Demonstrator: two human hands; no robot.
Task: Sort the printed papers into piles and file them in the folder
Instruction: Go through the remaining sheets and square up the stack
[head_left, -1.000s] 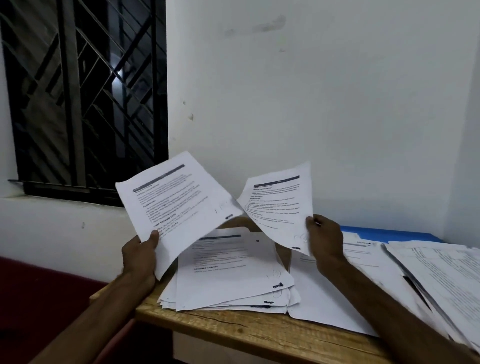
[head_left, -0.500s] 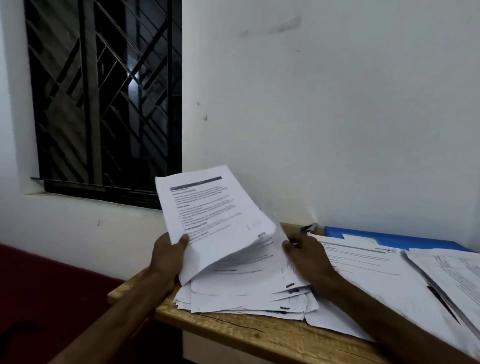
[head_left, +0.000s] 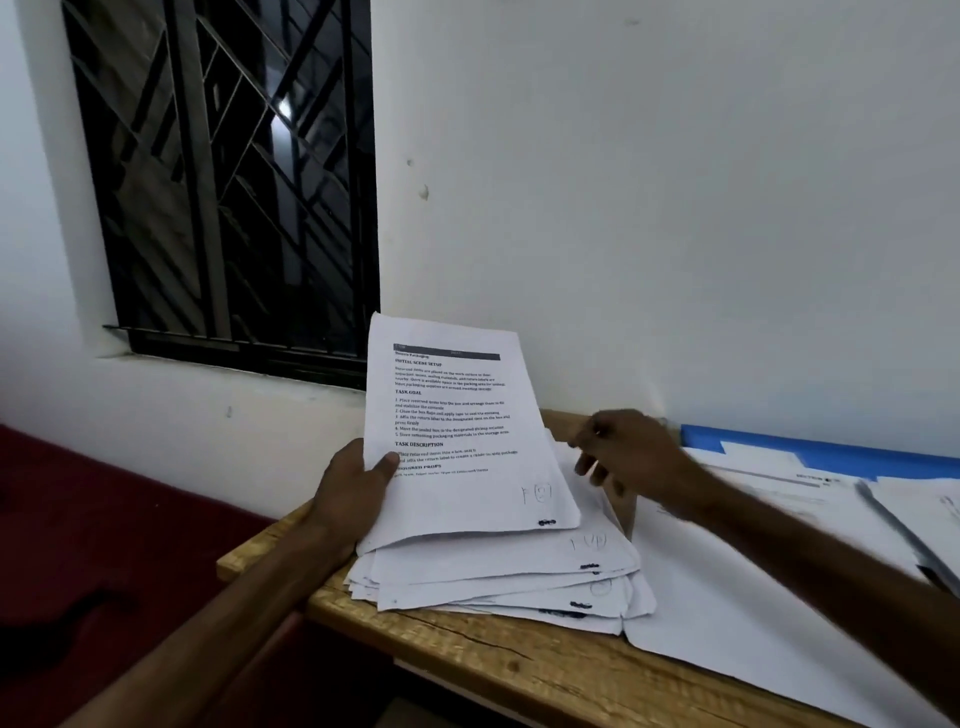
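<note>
1. My left hand (head_left: 353, 493) pinches one printed sheet (head_left: 467, 415) by its left edge, thumb on the print and fingers out of sight beneath. The sheet tilts up off the pile (head_left: 498, 577), with its lower edge down on the top page.
2. My right hand (head_left: 631, 452) is smeared by motion. The fingers look loosely spread and hold nothing. It hangs just right of the pile, toward the back of the desk (head_left: 493, 660).
3. What has changed: a second ago I held a sheet in each hand, both raised and side by side. The right one has since gone down onto the pile, and that hand has let go and is moving off to the right. The left sheet has come down and squared up over the pile.
4. My reading: I judged both sheets to belong to this one pile, so the comparison is done and the pile gains two.
5. Layout: the pile sits at the desk's near left corner, its edges ragged. Loose papers (head_left: 727, 597) lie spread to its right. The blue folder (head_left: 841, 460) lies at the back against the wall, partly under papers. I judge the filing not yet begun.
6. Likely next: let the left sheet go, then reach right for more.
</note>
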